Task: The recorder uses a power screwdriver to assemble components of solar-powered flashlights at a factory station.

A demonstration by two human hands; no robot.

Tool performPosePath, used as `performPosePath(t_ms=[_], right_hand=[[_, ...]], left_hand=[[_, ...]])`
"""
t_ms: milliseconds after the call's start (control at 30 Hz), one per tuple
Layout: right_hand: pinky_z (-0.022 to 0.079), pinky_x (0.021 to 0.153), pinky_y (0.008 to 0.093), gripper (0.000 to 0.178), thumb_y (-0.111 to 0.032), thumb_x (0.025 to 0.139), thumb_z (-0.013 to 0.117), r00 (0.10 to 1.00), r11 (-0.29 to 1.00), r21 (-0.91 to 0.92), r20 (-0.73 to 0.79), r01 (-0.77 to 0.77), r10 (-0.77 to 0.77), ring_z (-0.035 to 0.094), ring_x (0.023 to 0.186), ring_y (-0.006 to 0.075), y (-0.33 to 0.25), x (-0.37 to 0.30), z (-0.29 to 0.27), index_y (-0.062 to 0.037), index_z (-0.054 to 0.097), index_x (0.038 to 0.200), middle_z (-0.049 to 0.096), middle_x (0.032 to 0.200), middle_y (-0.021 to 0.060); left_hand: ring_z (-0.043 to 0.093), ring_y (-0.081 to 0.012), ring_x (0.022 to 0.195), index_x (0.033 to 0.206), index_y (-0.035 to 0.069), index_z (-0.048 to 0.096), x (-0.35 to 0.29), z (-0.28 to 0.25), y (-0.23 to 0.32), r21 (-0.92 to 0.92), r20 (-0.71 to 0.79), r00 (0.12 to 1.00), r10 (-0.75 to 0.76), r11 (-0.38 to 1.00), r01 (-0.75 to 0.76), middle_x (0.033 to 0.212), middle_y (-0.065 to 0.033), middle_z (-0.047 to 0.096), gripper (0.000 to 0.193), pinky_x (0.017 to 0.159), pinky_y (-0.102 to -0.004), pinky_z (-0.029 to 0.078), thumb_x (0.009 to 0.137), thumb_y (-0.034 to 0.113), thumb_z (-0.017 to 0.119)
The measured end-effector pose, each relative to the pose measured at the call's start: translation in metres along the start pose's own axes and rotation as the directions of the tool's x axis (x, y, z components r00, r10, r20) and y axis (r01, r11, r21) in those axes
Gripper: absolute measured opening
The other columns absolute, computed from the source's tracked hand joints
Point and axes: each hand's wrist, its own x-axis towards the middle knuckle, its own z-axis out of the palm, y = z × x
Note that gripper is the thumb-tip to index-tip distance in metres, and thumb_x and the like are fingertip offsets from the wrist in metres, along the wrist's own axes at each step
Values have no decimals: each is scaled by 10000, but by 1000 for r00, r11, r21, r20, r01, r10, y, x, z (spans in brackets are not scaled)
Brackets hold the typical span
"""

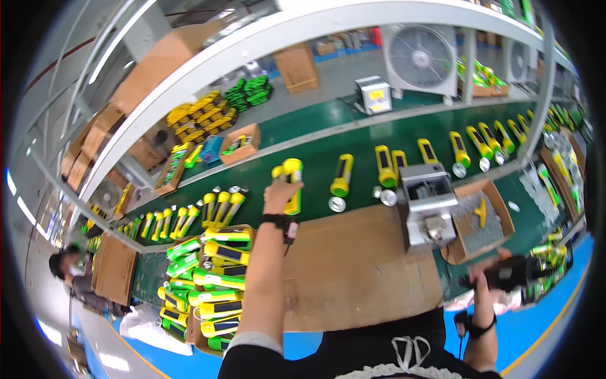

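My left hand [278,197] reaches out over the green conveyor belt [315,186], its fingers closed around yellow-and-green flashlights [293,170]. Two flashlight heads seem to show above the fingers; how many it grips is partly hidden. At the lower right my right hand [485,289] grips a black electric screwdriver [510,273], slightly blurred. A flat cardboard sheet [360,265] lies on the bench between my arms. Beyond it stands a grey metal box-shaped device [429,208], with a carton of small metal parts [480,237] and a yellow piece on its right.
Below my left arm, a carton overflows with flashlights [218,278]. More flashlights [341,175] lie spaced along the belt. A white frame rail [353,14] arches overhead, and a frame post [543,95] rises at right. A person [79,278] is at the far left.
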Motion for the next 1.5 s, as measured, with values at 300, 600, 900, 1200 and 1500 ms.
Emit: performPosePath(t_ms=[300, 600, 900, 1200, 1500], right_hand=[[460, 581, 241, 545, 29, 750, 640, 994, 932, 362, 84, 29, -63, 561, 633, 90, 20, 97, 69, 13, 401, 1239, 585, 744, 36], [467, 666, 248, 476, -39, 707, 693, 984, 987, 162, 174, 10, -39, 537, 736, 66, 51, 83, 70, -21, 476, 1131, 562, 822, -3], [444, 563, 235, 494, 13, 733, 663, 977, 945, 304, 204, -119, 58, 538, 613, 68, 22, 45, 43, -9, 471, 1187, 565, 729, 10], [444, 557, 269, 576, -58, 790, 625, 913, 944, 302, 409, -136, 1, 524, 564, 146, -29, -18, 45, 15, 282, 1248, 501, 669, 70], [456, 589, 290, 541, -73, 826, 604, 944, 969, 239, 329, -66, -17, 532, 586, 164, -13, -33, 81, -13, 277, 1252, 515, 704, 80]], left_hand=[[646, -371, 808, 935, -53, 658, -282, 1, 13, 231, -143, 986, 79, 972, -45, 853, -273, 638, 593, 717, -399, 512, 664, 470, 728], [507, -463, 990, 973, -10, 660, -321, 79, -45, 361, -235, 971, 36, 931, 52, 1044, -331, 493, 687, 867, -488, 426, 647, 594, 690], [409, -391, 1198, 1107, 191, 620, -339, 34, -56, 519, 249, 706, 663, 525, -675, 1278, -227, 424, 431, 984, -457, 346, 718, 9, 576], [425, -356, 1186, 1040, 97, 594, -313, 79, -5, 259, 95, 576, 812, 539, -802, 1172, -164, 516, 410, 1010, -500, 298, 651, 161, 708], [529, -301, 854, 969, 41, 565, -326, 125, 32, 137, 42, 658, 752, 648, -749, 893, -121, 546, 457, 743, -413, 413, 698, 378, 715]])
